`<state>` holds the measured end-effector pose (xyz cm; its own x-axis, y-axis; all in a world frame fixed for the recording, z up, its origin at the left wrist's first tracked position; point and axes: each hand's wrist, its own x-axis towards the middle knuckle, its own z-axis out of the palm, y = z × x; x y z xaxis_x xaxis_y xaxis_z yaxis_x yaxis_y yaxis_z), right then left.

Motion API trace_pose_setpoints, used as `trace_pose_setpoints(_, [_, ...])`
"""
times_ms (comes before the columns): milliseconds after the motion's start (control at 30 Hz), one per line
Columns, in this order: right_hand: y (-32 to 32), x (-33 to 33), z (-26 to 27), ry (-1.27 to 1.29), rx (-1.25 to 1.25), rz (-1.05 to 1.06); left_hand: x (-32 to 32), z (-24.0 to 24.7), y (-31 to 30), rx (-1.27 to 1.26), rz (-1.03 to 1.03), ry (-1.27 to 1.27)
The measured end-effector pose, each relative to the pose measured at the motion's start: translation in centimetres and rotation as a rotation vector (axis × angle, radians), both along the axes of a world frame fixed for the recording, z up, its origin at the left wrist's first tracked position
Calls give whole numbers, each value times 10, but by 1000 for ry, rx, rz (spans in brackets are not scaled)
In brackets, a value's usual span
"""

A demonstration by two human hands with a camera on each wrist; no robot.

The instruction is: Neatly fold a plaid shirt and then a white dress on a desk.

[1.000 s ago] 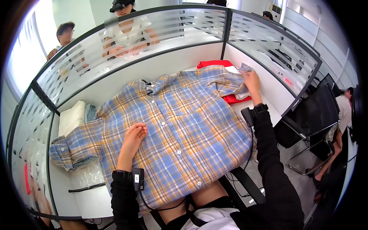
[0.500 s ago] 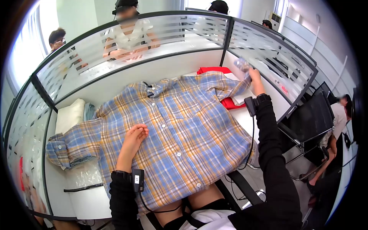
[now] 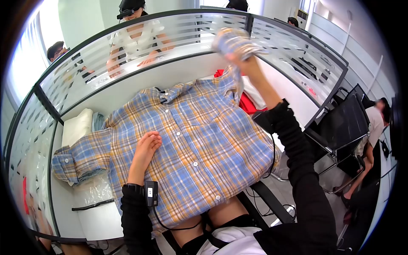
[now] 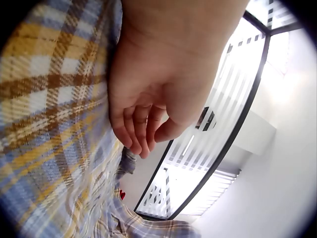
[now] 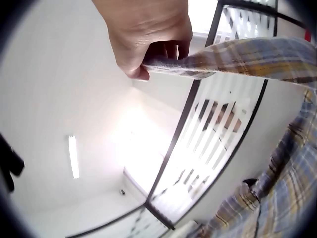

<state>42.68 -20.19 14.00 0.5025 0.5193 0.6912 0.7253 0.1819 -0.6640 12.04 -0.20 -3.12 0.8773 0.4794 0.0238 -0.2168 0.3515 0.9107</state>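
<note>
A blue, yellow and white plaid button-up shirt (image 3: 221, 131) lies spread front side up, its collar (image 3: 170, 95) toward the far panel. My right hand (image 3: 248, 66) pinches one sleeve (image 5: 257, 59) near its cuff and holds it raised, blurred in the head view. The right wrist view shows the cloth between thumb and fingers, stretched back toward the shirt. My left hand (image 3: 145, 149) rests on the shirt front beside the button row, fingers loosely curled with nothing in them. The other sleeve (image 3: 87, 155) lies out to the left.
Folded white cloth (image 3: 77, 127) sits at the left, and clear plastic packaging (image 3: 95, 191) shows below the left sleeve. Red cloth (image 3: 248, 104) lies at the right. A striped glass partition (image 3: 182, 38) borders the table, with people beyond it. A black chair (image 3: 344, 123) stands at right.
My right hand has lifted the sleeve off the table's right side and swung it up and leftward toward the far partition. My left hand has stayed on the shirt.
</note>
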Motion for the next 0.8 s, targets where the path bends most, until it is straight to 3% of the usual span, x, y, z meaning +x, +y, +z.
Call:
trace_pose_setpoints(33, [9,-13,-12,-196,-142,-121,0,1,-1,-4,29,15])
trace_pose_setpoints(100, [12,-62,-17,-215,-484,259,1,3,-5,-12,87,45])
trace_pose_setpoints(167, [22,-83,-30,-452,-926,410,-1,7,-9,-9,31,9])
trace_pose_setpoints(233, [22,-76,-84,-871,-607,499,-1,8,-10,-26,31,18])
trace_pose_setpoints(333, [6,-79,-99,-856,-741,389,0,7,-9,-142,52,22])
trace_pose_setpoints(433, [-23,-84,-95,-623,-723,408,2,24,-22,31,111,104])
trace_pose_setpoints(567, [-61,-83,-101,-408,-958,360,1,23,-21,120,33,118])
trace_pose_setpoints(633, [-74,-81,-122,-494,-911,331,4,16,-13,153,-15,163])
trace_pose_setpoints(800, [-83,-80,-147,-501,-825,330,-12,65,-19,138,124,-135])
